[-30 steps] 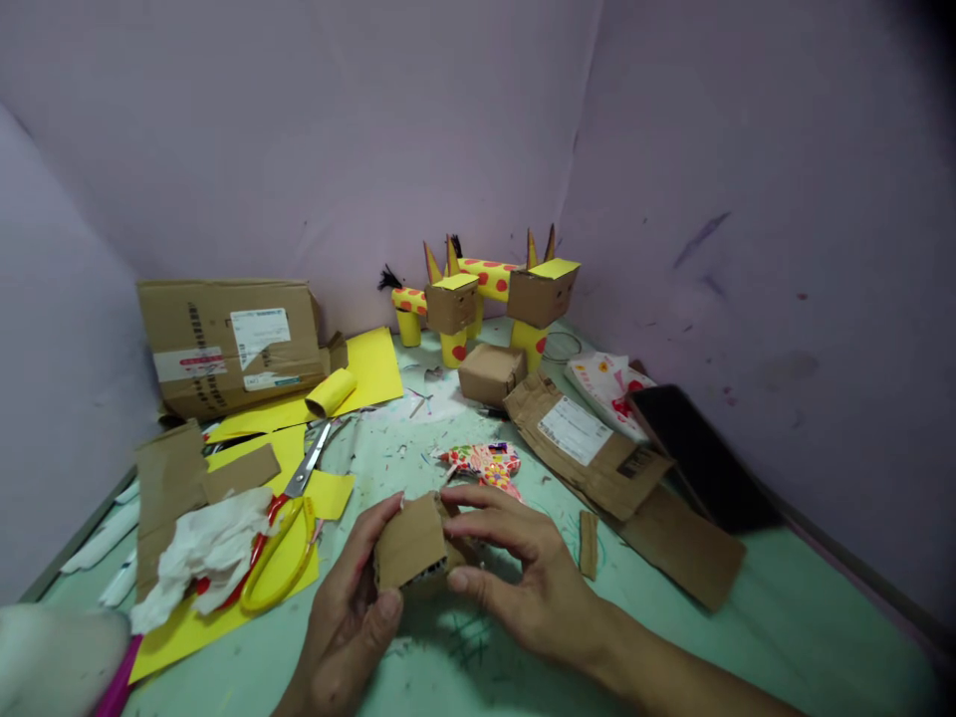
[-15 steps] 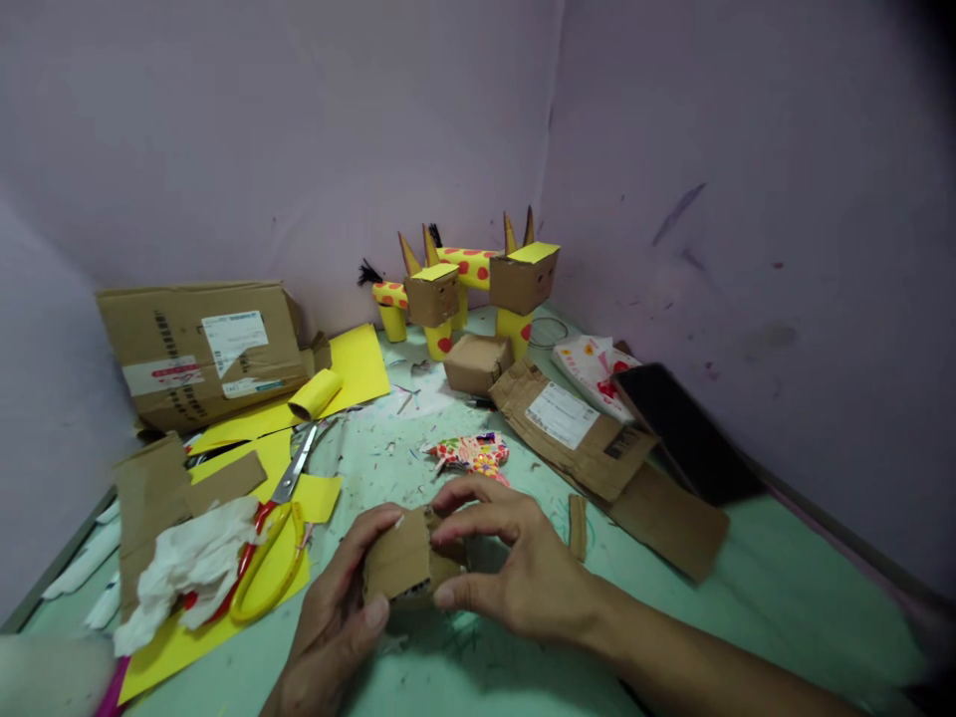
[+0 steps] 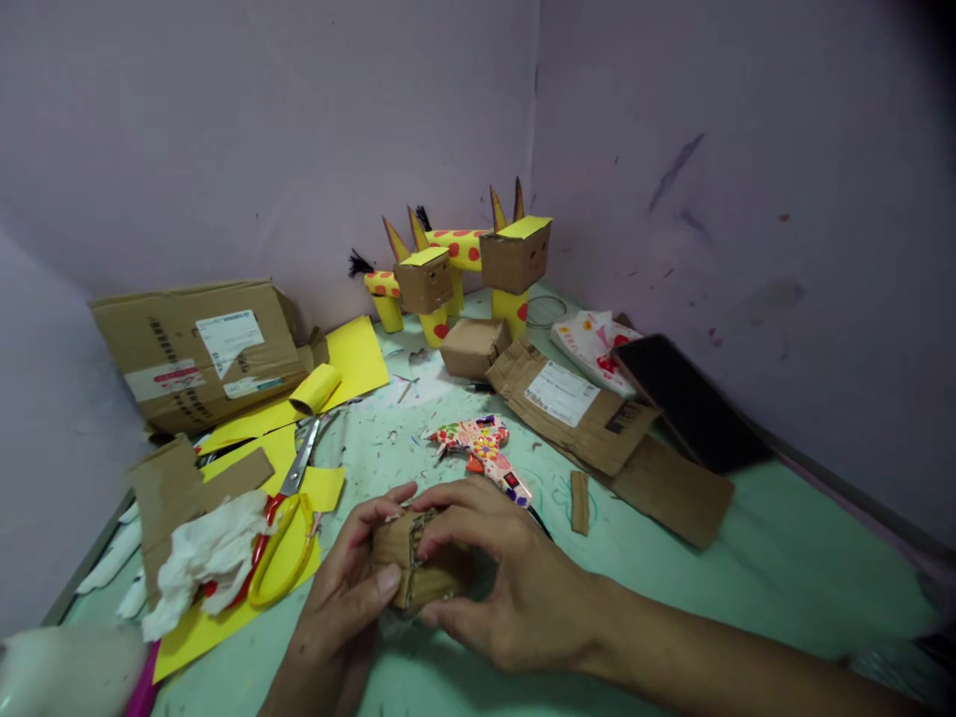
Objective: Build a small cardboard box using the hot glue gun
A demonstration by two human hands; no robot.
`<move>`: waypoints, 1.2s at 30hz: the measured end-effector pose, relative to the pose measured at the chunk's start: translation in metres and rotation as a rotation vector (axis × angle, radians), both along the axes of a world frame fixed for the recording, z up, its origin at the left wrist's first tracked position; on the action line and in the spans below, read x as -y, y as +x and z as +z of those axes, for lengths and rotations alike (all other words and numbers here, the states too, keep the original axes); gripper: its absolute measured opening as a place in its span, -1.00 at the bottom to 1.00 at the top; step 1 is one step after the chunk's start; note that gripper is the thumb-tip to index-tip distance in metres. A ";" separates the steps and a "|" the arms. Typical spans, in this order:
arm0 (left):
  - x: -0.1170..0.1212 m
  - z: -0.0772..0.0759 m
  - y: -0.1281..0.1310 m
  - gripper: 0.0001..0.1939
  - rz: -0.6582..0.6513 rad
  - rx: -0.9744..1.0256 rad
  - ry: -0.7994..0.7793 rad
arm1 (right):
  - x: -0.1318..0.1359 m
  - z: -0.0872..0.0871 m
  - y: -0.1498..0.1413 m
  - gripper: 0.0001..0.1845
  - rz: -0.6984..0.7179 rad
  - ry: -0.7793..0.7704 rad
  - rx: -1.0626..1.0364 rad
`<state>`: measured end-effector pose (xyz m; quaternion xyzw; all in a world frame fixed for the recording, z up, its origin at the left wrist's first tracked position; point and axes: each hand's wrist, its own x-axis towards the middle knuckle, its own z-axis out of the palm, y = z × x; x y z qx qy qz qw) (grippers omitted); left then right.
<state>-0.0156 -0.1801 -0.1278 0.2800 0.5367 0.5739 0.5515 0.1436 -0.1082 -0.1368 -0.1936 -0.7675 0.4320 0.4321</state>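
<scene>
Low in front of me, a small cardboard box (image 3: pixel 394 558) with raw corrugated edges sits between my hands. My left hand (image 3: pixel 348 578) wraps its left side, thumb pressed on the near face and fingers behind. Around the right part curls my right hand (image 3: pixel 508 568), fingertips at the seam on top and thumb at the lower edge. Just beyond the hands lies a flower-patterned glue gun (image 3: pixel 482 443), its cord running behind my right hand. Scissors (image 3: pixel 288 538) with red and yellow handles rest to the left on yellow paper (image 3: pixel 201 637).
Two yellow, red-spotted cardboard animals (image 3: pixel 515 259) stand at the back, with a closed small box (image 3: pixel 474 349) before them. A large carton (image 3: pixel 201 388) leans left. Crumpled tissue (image 3: pixel 209 548), flattened cardboard (image 3: pixel 583 398), a cardboard strip (image 3: pixel 580 502) and a dark tablet-like slab (image 3: pixel 687 398) lie around.
The small box has turned and tilted in my hands, its corrugated seam now facing up. My right fingers have moved slightly left over it. The view has shifted a little, showing more of the glue gun.
</scene>
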 end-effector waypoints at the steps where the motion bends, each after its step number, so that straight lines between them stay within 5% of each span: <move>1: 0.000 0.000 0.000 -0.65 -0.006 0.014 -0.005 | 0.001 0.001 -0.001 -0.59 -0.004 0.001 0.005; 15: -0.002 0.004 0.004 -0.72 -0.037 0.067 0.051 | 0.006 0.000 -0.008 -0.65 -0.055 0.026 0.054; 24: -0.003 -0.006 0.004 -0.65 0.120 0.271 -0.002 | 0.007 -0.001 -0.009 -0.35 -0.118 -0.099 0.117; 36: -0.003 -0.015 0.008 -0.64 0.079 0.310 0.040 | 0.002 0.003 -0.002 -0.31 0.119 -0.362 0.221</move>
